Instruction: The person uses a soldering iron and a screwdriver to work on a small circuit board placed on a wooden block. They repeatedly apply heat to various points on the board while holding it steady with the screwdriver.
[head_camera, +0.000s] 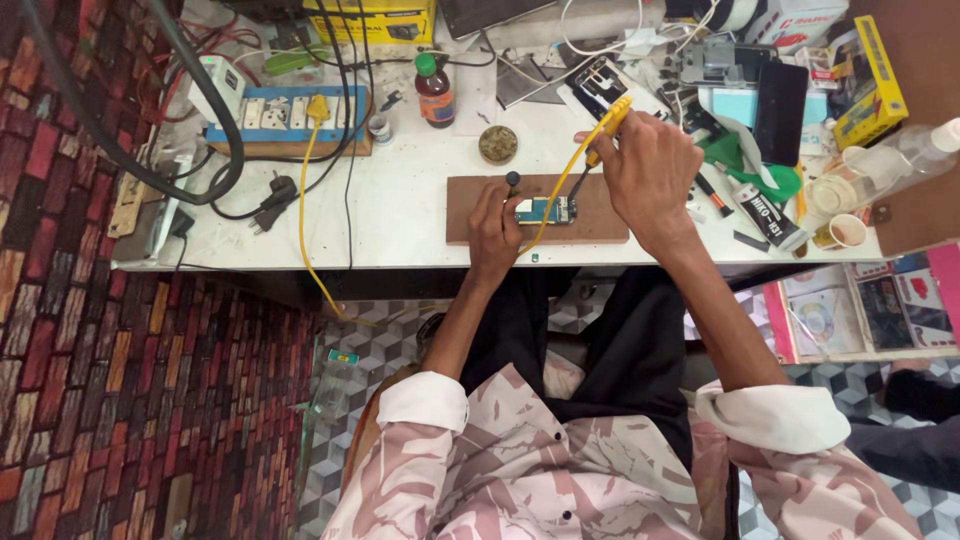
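Two hands crowd one tiny job: the left hand (493, 225) pins a small circuit board (543, 210) to the brown wooden block (600, 222) on the white bench (400, 205), and the right hand (645, 170) grips a yellow soldering iron (603, 125). Fingertips sit right beside the tip, so a slip probably means a burn. Its yellow cord (305, 200) could also snag and tug the iron off target.

both arms stretched forward, sleeves rolled to the elbows. left hand (493, 228) flat with fingers curled down, right hand (647, 170) raised, fingers pinched shut.
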